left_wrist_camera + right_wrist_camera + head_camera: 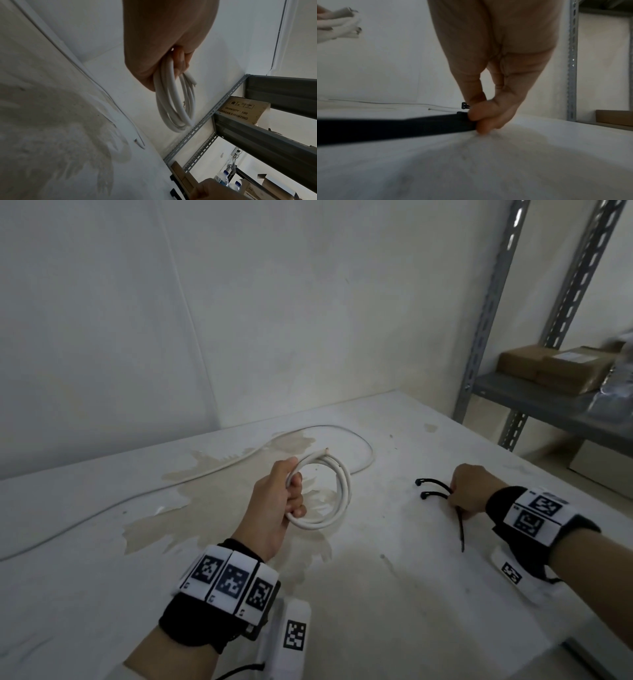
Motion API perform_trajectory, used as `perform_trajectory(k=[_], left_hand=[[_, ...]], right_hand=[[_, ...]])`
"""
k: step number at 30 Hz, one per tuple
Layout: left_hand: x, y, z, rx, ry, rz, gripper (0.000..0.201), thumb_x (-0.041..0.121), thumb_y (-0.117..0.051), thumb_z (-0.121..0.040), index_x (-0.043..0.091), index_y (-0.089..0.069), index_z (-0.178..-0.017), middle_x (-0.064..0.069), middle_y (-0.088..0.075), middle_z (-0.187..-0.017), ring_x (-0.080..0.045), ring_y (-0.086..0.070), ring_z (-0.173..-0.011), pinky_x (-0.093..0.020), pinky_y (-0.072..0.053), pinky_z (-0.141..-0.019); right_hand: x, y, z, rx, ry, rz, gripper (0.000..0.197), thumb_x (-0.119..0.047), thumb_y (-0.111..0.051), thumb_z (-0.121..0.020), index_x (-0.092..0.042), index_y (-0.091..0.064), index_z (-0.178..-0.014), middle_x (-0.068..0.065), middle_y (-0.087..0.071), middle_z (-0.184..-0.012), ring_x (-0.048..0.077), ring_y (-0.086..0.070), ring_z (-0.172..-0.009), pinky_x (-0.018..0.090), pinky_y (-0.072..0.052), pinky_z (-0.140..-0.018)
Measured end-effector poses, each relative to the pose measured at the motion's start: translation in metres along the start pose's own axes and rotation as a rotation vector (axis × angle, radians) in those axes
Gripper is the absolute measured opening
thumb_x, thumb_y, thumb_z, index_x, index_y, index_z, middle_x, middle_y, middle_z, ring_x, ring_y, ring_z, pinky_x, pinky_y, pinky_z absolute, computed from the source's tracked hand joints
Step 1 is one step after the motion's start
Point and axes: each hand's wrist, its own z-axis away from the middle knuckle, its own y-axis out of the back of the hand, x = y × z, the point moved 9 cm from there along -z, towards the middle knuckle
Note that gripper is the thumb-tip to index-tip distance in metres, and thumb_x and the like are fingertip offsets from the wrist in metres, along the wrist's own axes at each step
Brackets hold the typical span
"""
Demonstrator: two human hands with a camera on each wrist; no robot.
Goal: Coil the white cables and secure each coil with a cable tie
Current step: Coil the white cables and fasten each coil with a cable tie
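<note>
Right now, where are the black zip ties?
In the head view, the black cable ties lie on the white table, right of the coiled cable, pinched by the right hand.

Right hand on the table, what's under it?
Under the right hand, black cable ties lie on the white table, pinched by its fingertips. Their heads stick out left; the hand covers their middles.

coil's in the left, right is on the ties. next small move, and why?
Probably lift one black cable tie and bring it to the white coil. The left hand grips the finished loops, nothing binds them, and the right hand pinches the ties on the table.
</note>
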Motion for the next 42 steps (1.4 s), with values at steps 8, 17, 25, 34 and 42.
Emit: perform_trajectory(k=[8, 17, 25, 34, 42], left_hand=[[0.007, 0.021, 0.002, 0.025, -0.017, 0.031, 0.036, 0.025, -0.042, -0.093, 0.014, -0.043, -0.058, 0.009, -0.026, -0.041, -0.005, -0.022, -0.035, -0.02, -0.027, -0.043], [0.023, 0.058, 0.009, 0.093, -0.071, 0.014, 0.036, 0.025, -0.04, -0.094, 0.013, -0.044, -0.059, 0.007, -0.026, -0.043, -0.006, -0.022, -0.037, -0.022, -0.026, -0.045], [0.046, 0.113, 0.024, 0.264, -0.137, -0.01, 0.037, 0.024, -0.042, -0.093, 0.01, -0.044, -0.059, 0.008, -0.027, -0.039, -0.007, -0.023, -0.034, -0.027, -0.024, -0.05], [0.058, 0.154, 0.044, 0.413, -0.225, -0.081, 0.027, 0.018, -0.045, -0.092, 0.011, -0.045, -0.066, 0.008, -0.031, -0.042, -0.01, -0.027, -0.043, -0.024, -0.029, -0.045], [0.068, 0.163, 0.048, 0.339, -0.252, -0.09, 0.025, 0.017, -0.042, -0.094, 0.016, -0.066, -0.089, 0.011, -0.03, -0.044, -0.005, -0.03, -0.042, -0.022, -0.032, -0.045]], right_hand=[[-0.033, 0.021, 0.003, 0.18, 0.009, -0.042, 0.019, -0.015, -0.054, -0.084, -0.007, -0.047, -0.068, 0.009, -0.054, -0.072, 0.027, -0.057, -0.074, 0.025, -0.041, -0.061], [-0.146, 0.031, 0.072, 0.249, 0.438, -0.605, 0.011, -0.016, -0.061, -0.086, -0.007, -0.06, -0.079, 0.003, -0.059, -0.062, 0.006, -0.058, -0.04, 0.015, -0.046, -0.043], [-0.245, -0.006, 0.127, 0.058, 0.673, -0.77, 0.008, -0.016, -0.066, -0.083, -0.008, -0.065, -0.081, 0.002, -0.057, -0.051, 0.006, -0.053, -0.038, 0.015, -0.045, -0.045], [-0.302, -0.033, 0.141, -0.026, 0.635, -0.951, 0.022, 0.0, -0.062, -0.079, -0.012, -0.043, -0.075, 0.008, -0.05, -0.055, 0.006, -0.044, -0.029, 0.017, -0.035, -0.034], [-0.327, -0.031, 0.165, -0.119, 0.759, -1.148, 0.02, -0.006, -0.065, -0.082, -0.009, -0.047, -0.075, 0.007, -0.054, -0.056, 0.011, -0.052, -0.037, 0.019, -0.039, -0.036]])
